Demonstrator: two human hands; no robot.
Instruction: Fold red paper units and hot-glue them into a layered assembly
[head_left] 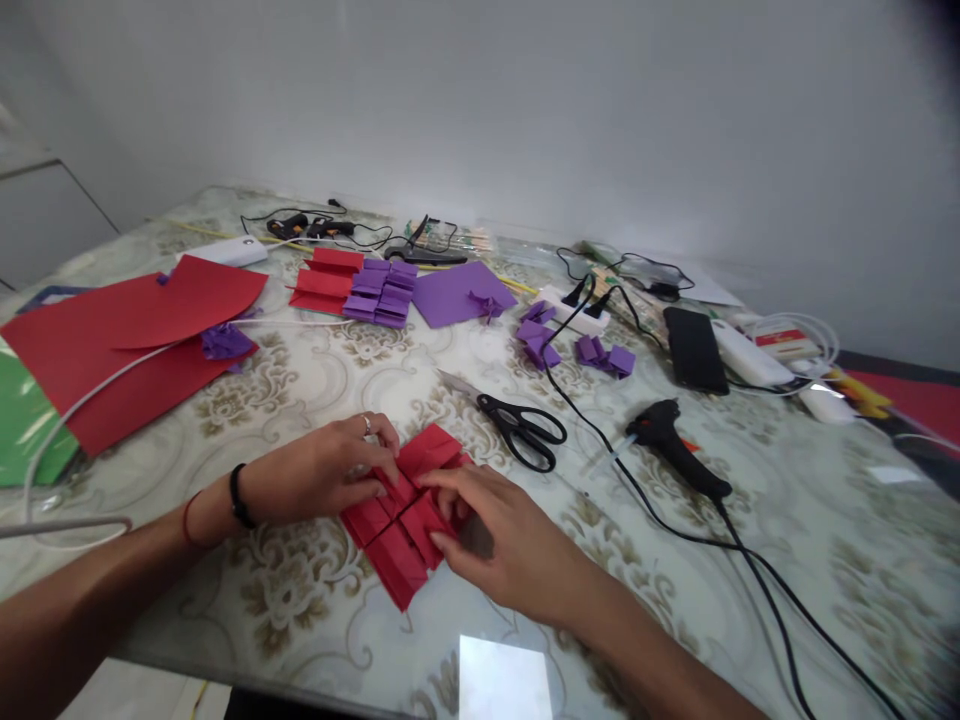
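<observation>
A red folded paper piece [397, 575], made of several creased sections, lies at an angle on the table in front of me. My left hand [330, 465], with a ring and a dark wristband, is closed on its upper left part, thumb and fingers bent over a fold. From the right, my right hand [506, 530] pinches its right side, some fingertips curled out of sight. Black-handled scissors [521, 425] rest just beyond the piece, blades pointing away to the left.
A black glue gun [679, 450] lies at the right, its cord trailing nearby. Behind are a power strip [574, 310], a phone [694, 350], purple folded pieces [536, 335] and a red-and-purple folded piece [382, 290]. Red sheets [127, 370] and a white cable [97, 385] are at left.
</observation>
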